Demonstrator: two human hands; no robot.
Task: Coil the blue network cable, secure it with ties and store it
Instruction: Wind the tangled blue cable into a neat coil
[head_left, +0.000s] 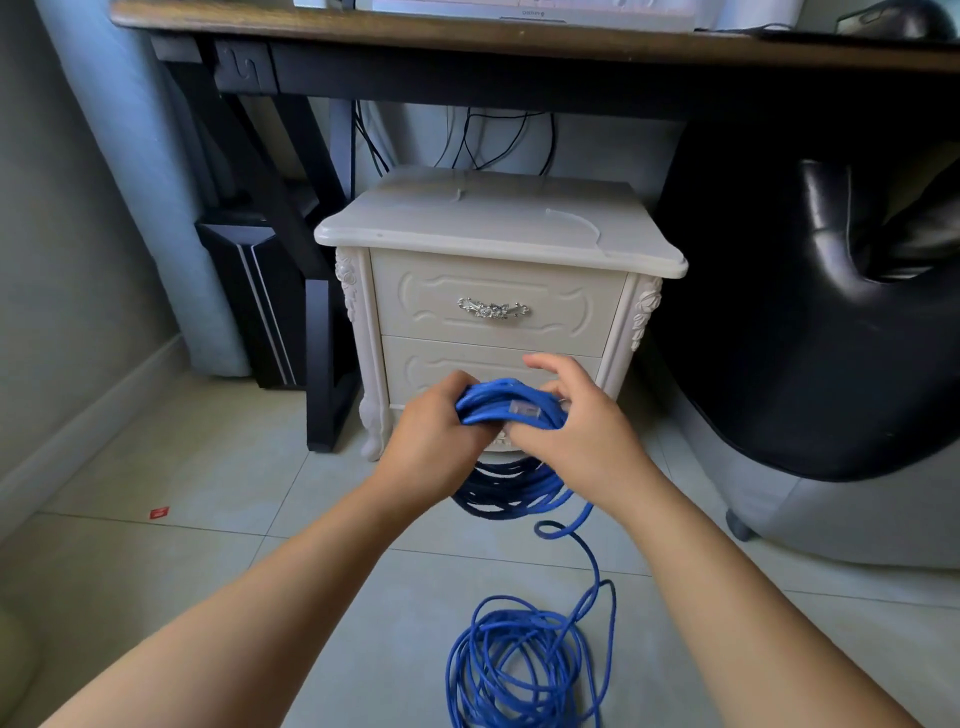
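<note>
A blue network cable (511, 488) is partly wound into a bundle of loops that hangs in front of me. My left hand (439, 439) grips the top of the bundle from the left. My right hand (582, 421) holds the same top from the right, thumb and fingers around the strands. A clear plug (524, 410) lies on top of the bundle between my hands. From the bundle one strand runs down to a loose tangle of the cable on the floor (519, 665). Two clear ties (574, 221) lie on the white nightstand top.
The white nightstand (498, 291) with two shut drawers stands right behind my hands, under a dark wooden desk (467, 36). A black chair (810, 312) is at the right, a black computer case (254, 296) and desk leg at the left. A red scrap (159, 512) lies on the tiles.
</note>
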